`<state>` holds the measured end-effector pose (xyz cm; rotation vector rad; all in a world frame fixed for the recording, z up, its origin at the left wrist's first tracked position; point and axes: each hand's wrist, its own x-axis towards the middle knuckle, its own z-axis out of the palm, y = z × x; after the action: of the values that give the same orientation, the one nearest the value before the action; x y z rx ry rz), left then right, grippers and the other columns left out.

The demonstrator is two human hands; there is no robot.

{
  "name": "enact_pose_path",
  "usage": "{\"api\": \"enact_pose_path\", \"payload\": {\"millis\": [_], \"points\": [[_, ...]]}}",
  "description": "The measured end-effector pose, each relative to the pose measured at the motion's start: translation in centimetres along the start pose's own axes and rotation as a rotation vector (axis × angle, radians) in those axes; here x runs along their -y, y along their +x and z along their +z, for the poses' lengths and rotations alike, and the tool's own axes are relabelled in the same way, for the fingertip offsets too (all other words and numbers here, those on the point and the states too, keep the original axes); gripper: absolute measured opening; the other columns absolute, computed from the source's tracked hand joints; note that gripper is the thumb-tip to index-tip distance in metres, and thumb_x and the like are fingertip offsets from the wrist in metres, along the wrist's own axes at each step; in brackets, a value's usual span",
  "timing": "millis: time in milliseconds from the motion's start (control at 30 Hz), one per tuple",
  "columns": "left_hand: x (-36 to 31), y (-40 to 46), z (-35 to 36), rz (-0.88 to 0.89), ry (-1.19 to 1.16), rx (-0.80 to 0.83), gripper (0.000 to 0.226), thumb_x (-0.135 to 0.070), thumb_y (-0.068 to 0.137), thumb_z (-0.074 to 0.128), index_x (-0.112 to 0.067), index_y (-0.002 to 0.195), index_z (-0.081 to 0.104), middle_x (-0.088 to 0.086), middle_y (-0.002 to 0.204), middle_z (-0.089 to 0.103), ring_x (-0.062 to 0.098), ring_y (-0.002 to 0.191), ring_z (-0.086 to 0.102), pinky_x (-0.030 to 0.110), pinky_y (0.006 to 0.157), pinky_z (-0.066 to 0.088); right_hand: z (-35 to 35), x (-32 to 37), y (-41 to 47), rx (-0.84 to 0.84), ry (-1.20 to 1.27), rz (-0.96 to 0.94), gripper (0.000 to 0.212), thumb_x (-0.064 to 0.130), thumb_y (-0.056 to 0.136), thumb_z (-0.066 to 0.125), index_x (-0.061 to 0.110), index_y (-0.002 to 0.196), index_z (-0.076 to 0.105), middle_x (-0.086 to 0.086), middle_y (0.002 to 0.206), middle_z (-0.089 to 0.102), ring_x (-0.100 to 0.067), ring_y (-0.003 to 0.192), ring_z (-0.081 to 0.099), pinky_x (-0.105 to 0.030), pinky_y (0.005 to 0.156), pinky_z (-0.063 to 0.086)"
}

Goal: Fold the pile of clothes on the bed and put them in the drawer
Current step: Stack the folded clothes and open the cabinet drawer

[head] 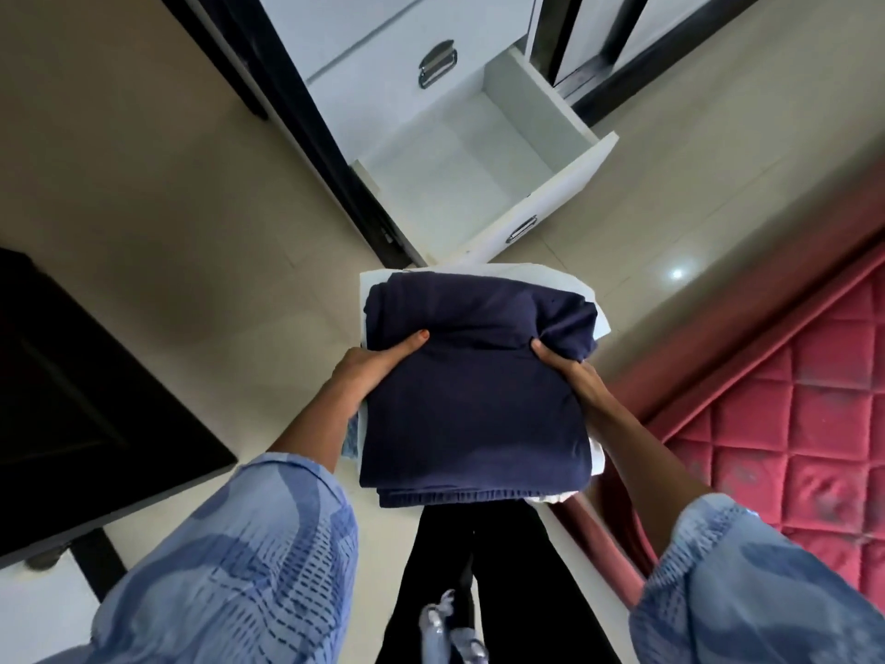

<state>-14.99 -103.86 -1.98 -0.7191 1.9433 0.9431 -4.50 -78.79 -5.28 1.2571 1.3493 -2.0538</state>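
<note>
open drawer [483, 184] beyond stack [474, 400], bed [790, 400] rightward.

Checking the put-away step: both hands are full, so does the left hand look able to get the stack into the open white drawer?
Probably yes: the white drawer stands pulled out and looks empty, ahead of the navy-topped folded stack held by the left hand and right hand.

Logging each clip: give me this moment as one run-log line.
phase: carrying | held: stack of folded clothes, navy on top | left hand: grips left side | right hand: grips right side | drawer: open, nothing visible inside
</note>
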Motion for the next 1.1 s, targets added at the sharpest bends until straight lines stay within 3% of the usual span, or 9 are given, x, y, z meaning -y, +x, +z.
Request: {"api": "enact_pose_path", "payload": {"millis": [167,333,467,633,733,833,967,1100], "points": [[-3.6,0.8,0.4,0.017,-0.059,0.002,0.112,-0.076,0.047,0.075,-0.011,0.135,0.049,0.008,0.128,0.059,0.026,0.112,0.058,0.033,0.095,0.046,-0.3,5.0,1.7,0.022,-0.045,-0.02,0.056,0.039,0.069,0.083,0.016,0.117,0.066,-0.005,0.109,0.072,-0.021,0.099,0.069,-0.034,0.086,0.054],[-9.7,3.7,2.0,-0.016,-0.131,0.003,0.105,-0.073,0.049,0.077,-0.011,0.131,0.053,0.006,0.124,0.062,0.024,0.105,0.06,0.031,0.09,0.047,-1.1,11.8,6.2,0.066,-0.092,-0.034,0.045,0.035,0.075,0.078,0.016,0.115,0.066,-0.003,0.106,0.073,-0.015,0.095,0.07,-0.024,0.072,0.054],[-14.5,7.4,3.4,-0.086,-0.177,-0.006,0.113,-0.079,0.036,0.077,-0.013,0.126,0.057,0.005,0.113,0.066,0.024,0.1,0.063,0.039,0.097,0.049,-1.7,17.7,11.5,0.11,-0.121,-0.02,0.037,0.028,0.079,0.076,0.018,0.114,0.066,0.001,0.105,0.073,-0.012,0.095,0.07,-0.021,0.071,0.055],[-19.8,11.0,5.9,-0.14,-0.237,0.046,0.105,-0.077,0.04,0.078,-0.014,0.123,0.06,0.003,0.107,0.068,0.023,0.095,0.065,0.037,0.094,0.051,-3.3,23.2,17.5,0.105,-0.168,-0.013,0.041,0.031,0.074,0.081,0.02,0.112,0.067,0.003,0.103,0.074,-0.011,0.093,0.07,-0.024,0.076,0.055],[-22.0,12.3,6.6,-0.156,-0.28,0.035,0.112,-0.08,0.035,0.076,-0.016,0.125,0.058,0.003,0.111,0.067,0.022,0.097,0.065,0.038,0.096,0.05,-3.6,26.0,20.3,0.128,-0.211,0.005,0.048,0.034,0.069,0.084,0.019,0.112,0.068,0.002,0.105,0.073,-0.013,0.096,0.07,-0.031,0.086,0.055],[-24.1,13.7,6.5,-0.147,-0.345,0.047,0.115,-0.079,0.033,0.078,-0.018,0.128,0.057,0.001,0.114,0.066,0.02,0.101,0.064,0.038,0.098,0.049,-3.0,28.8,23.0,0.162,-0.247,0.026,0.048,0.034,0.07,0.083,0.018,0.112,0.068,0.001,0.105,0.073,-0.013,0.094,0.07,-0.029,0.085,0.055],[-26.0,16.3,6.0,-0.133,-0.432,0.068,0.106,-0.074,0.038,0.082,-0.022,0.127,0.058,-0.002,0.112,0.068,0.017,0.1,0.066,0.033,0.092,0.051,-1.6,31.7,27.1,0.219,-0.344,0.048,0.066,0.047,0.06,0.086,0.018,0.117,0.066,0.0,0.105,0.073,-0.018,0.096,0.07,-0.035,0.091,0.054],[-27.1,20.5,5.4,-0.161,-0.447,0.166,0.099,-0.075,0.042,0.08,-0.025,0.125,0.059,-0.002,0.116,0.069,0.019,0.105,0.066,0.038,0.101,0.047,0.1,33.1,31.8,0.254,-0.416,0.115,0.069,0.05,0.06,0.084,0.016,0.118,0.065,-0.002,0.104,0.073,-0.021,0.094,0.071,-0.037,0.092,0.054]]}}
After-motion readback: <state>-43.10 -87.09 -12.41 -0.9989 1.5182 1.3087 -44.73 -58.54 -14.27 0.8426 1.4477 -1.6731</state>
